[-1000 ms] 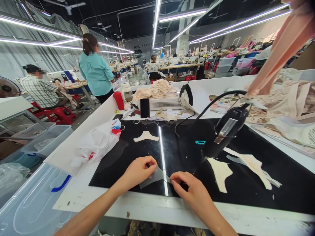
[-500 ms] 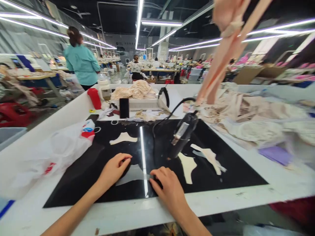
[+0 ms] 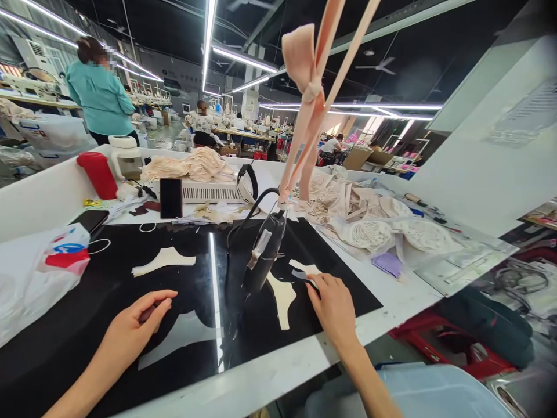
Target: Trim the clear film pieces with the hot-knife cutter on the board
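- R hand has just left the grey sheet's right end & gone over to the far cream pc, w/ a grey scrap poking out beside it.
- R fingertips are at that scrap's edge; can't tell if they're pinching it or only touching, b/c my hand hides part of the pc.
- L hand is off the sheet too, just above its left part in view. Thumb & forefinger tips close tog., nothing seen btwn them; can't tell if they meet.
- Sheet lies flat on the black mat, nearest my L hand, left of the hanging tool. Neither hand holds it now.
- Means, I'd judge: sheet's fine unheld for the mo., work has moved to the R-hand pcs.
- Mid cream pc sits btwn tool & R hand, apart from my fingers; left cream pc is beyond the sheet. Both look the same spots on the mat as ½ sec ago.
- View's also swung right, so everything sits further left.
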{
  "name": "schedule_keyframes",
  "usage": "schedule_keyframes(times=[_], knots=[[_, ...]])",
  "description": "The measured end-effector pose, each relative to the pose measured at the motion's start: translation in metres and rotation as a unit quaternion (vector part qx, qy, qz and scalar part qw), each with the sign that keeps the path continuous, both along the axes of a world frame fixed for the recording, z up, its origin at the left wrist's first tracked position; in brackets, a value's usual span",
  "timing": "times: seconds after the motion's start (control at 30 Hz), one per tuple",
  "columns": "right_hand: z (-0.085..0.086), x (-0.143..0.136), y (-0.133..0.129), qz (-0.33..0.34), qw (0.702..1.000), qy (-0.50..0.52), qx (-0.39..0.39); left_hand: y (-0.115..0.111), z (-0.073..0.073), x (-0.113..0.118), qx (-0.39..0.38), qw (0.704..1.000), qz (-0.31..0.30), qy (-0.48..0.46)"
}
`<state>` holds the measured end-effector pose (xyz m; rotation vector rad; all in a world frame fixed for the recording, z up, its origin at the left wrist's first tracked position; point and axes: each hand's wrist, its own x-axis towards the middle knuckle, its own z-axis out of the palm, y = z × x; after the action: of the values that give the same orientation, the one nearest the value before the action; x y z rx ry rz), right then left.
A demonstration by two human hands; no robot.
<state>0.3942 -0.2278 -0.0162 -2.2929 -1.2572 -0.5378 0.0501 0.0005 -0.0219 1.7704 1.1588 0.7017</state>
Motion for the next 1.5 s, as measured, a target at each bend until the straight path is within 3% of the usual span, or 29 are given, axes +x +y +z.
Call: schedule_keyframes(times=[0.23, 0.43, 0.53, 0.67, 0.87, 1.07, 1.23, 1.33, 1.5], knots=[[-0.004, 0.006, 0.014, -0.011, 0.999, 0.023, 0.025, -0.005, 0.006, 0.004, -0.004, 1.0, 0.016, -0.011], [0.0, 0.023, 0.004, -0.028, 0.975, 0.157, 0.158, -0.003, 0.004, 0.003, -0.013, 1.0, 0.012, -0.016], [0.001, 0.038, -0.006, -0.062, 0.93, 0.247, 0.266, 0.0, 0.001, 0.002, -0.009, 1.0, 0.011, -0.017], [0.002, 0.051, -0.016, -0.108, 0.844, 0.335, 0.405, 0.009, -0.007, -0.001, -0.006, 1.0, -0.009, 0.005], [0.008, 0.042, -0.021, -0.112, 0.764, 0.427, 0.471, 0.016, -0.009, -0.005, 0.008, 0.999, -0.017, 0.03], [0.031, 0.005, -0.014, -0.019, 0.739, 0.514, 0.436, 0.011, -0.004, -0.002, -0.001, 1.0, -0.004, 0.006], [0.052, -0.037, -0.008, 0.076, 0.727, 0.589, 0.345, 0.012, 0.002, 0.0, -0.065, 0.997, -0.03, -0.019], [0.059, -0.067, -0.002, 0.133, 0.726, 0.612, 0.284, 0.002, 0.014, 0.001, -0.054, 0.997, -0.047, -0.021], [0.057, -0.127, 0.017, 0.248, 0.708, 0.644, 0.147, -0.049, 0.032, 0.009, -0.081, 0.974, -0.209, -0.042]])
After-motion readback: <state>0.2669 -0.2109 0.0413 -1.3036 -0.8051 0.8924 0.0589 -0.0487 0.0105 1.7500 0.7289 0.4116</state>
